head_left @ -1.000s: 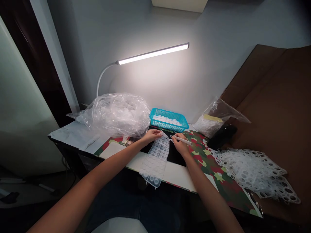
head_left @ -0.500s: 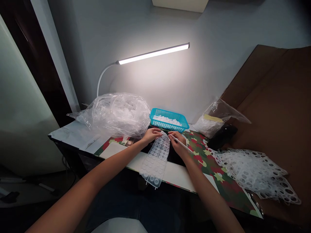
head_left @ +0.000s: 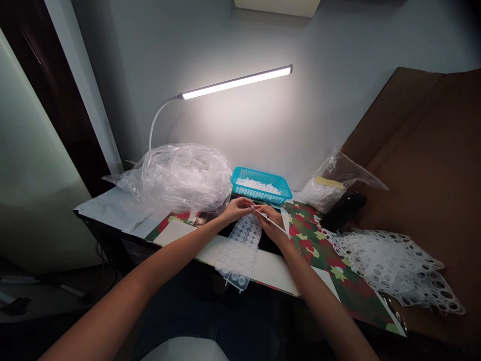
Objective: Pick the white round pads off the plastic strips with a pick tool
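A translucent sheet of round domed pieces (head_left: 240,248) hangs over the desk's front edge. My left hand (head_left: 237,207) pinches its far end, fingers closed on it. My right hand (head_left: 273,221) sits right beside it, closed round a thin white stick (head_left: 271,223) whose tip points at the sheet's top edge, where the two hands meet. A turquoise basket (head_left: 261,185) of small white pieces stands just behind both hands.
A big crumpled clear plastic bag (head_left: 176,175) lies to the left, a smaller bag of white pieces (head_left: 330,185) to the right. A heap of punched-out white sheets (head_left: 394,263) lies on the camouflage-patterned mat (head_left: 330,260). A lit desk lamp (head_left: 233,82) hangs overhead; brown cardboard (head_left: 424,165) stands at right.
My right hand has moved left, bringing the stick's tip to the sheet's top edge by my left hand. The stick has tilted from nearly level to pointing up-left.
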`<move>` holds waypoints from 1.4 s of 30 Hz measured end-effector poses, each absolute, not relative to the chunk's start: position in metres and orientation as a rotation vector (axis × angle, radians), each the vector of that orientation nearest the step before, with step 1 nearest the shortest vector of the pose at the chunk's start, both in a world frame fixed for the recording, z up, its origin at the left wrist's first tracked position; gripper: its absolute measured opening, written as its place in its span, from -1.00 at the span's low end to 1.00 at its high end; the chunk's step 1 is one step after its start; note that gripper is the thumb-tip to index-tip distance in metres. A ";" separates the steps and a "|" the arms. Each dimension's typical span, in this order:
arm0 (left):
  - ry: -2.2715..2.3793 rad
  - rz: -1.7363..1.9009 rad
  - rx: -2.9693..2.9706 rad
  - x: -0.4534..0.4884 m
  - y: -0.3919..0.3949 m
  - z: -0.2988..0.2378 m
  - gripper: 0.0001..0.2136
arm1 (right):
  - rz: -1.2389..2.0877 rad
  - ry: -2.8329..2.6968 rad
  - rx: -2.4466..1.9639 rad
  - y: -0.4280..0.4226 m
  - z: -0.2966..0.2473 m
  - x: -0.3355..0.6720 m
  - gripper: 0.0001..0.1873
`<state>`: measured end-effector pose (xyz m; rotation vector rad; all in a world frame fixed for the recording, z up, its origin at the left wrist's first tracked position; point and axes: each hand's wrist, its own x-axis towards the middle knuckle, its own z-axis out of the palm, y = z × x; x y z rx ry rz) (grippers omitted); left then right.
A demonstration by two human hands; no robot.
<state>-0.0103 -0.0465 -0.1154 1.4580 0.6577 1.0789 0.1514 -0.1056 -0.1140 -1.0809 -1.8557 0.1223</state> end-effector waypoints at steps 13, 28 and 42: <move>0.601 1.051 1.537 -0.010 -0.039 -0.125 -0.67 | 0.047 -1.891 -1.085 -0.104 -0.116 0.154 -0.81; 0.577 1.009 1.588 -0.012 -0.046 -0.118 -0.68 | -0.042 -1.923 -1.136 -0.104 -0.116 0.154 -0.80; 0.577 1.009 1.569 -0.009 -0.042 -0.122 -0.56 | -0.238 -2.052 -1.146 -0.110 -0.112 0.150 -0.82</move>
